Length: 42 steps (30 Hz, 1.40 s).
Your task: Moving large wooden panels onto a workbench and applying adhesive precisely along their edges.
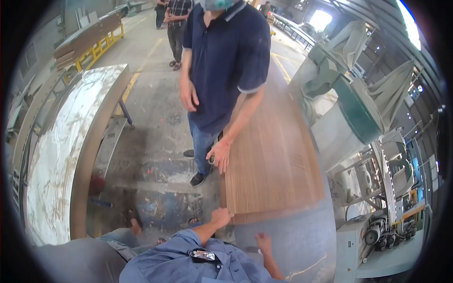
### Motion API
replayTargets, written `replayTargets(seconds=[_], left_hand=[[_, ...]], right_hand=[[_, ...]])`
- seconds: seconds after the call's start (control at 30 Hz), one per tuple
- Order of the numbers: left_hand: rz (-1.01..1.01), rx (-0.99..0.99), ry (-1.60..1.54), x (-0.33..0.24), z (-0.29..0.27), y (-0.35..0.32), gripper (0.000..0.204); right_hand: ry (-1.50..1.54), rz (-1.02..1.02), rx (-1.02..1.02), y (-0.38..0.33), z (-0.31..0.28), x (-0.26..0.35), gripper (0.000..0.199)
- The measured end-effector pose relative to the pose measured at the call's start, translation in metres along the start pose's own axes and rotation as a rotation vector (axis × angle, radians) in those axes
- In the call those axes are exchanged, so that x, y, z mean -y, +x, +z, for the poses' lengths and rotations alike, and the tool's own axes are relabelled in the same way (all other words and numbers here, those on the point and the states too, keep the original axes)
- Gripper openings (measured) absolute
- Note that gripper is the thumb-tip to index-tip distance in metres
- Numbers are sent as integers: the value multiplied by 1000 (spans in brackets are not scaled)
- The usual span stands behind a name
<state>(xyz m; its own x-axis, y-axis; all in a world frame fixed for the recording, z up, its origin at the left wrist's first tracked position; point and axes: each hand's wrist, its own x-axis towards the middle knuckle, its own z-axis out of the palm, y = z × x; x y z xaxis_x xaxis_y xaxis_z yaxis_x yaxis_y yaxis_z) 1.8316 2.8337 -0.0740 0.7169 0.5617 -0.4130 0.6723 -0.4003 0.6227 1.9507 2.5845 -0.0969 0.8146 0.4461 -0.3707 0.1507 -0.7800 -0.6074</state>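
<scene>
My left hand [220, 217] gripped the near left corner of the wood panel [269, 155]; its long axis ran far. My right hand [263, 242] rested open just nearer.

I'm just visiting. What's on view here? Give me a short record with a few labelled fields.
Place: workshop with a concrete floor
Main thing: long brown wood panel lying flat on a grey machine table
Left hand: on the panel's near left corner
Right hand: fingers spread, flat on the grey table just short of the panel
Co-worker: stands at the panel's left edge in a dark blue polo shirt, one hand on that edge
To the right: green and grey machine
To the left: scuffed white curved surface
</scene>
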Motion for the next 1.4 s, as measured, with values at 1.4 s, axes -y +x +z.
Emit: replayTargets(seconds=[1.4], left_hand=[[130,76,-512,56,-19,54,37]], right_hand=[[-596,-74,59,127,29,138,108]])
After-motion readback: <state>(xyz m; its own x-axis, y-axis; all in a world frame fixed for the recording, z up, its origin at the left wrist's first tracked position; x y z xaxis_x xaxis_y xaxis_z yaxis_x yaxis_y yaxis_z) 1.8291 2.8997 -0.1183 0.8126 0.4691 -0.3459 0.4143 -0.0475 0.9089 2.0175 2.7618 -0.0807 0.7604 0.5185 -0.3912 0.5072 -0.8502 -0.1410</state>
